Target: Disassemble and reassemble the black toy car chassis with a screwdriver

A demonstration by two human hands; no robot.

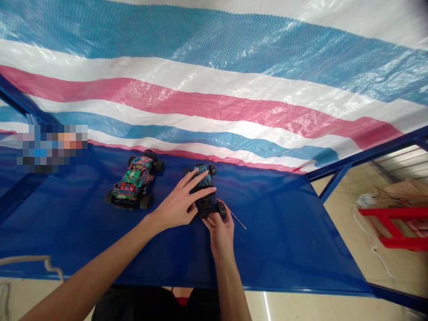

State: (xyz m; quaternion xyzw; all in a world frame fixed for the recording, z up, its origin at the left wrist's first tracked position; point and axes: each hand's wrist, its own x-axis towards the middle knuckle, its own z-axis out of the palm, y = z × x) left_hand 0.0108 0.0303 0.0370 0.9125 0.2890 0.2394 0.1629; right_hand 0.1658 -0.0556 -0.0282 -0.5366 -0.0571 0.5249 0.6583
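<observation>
A small black toy car (pixel 205 180) with blue patterning is under my hands, partly covered by them. My left hand (pixel 182 200) comes over it from the left with fingers stretched and spread, fingertips across its top. At the car's near end my right hand (pixel 220 227) grips it beside the near right wheel, its fingers partly hidden under the car. A thin metal rod (pixel 239 220) sticks out to the right of that hand; I cannot tell whether it is held or lies on the table. Left of my hands stands a larger multicoloured toy truck (pixel 133 180) with black wheels.
Both vehicles are on a blue table (pixel 284 232) with blue frame bars at its sides. A striped plastic sheet (pixel 214 107) hangs along the back. A pale cable (pixel 26 258) crosses the left front corner, and a red frame (pixel 397 227) stands beyond the right edge.
</observation>
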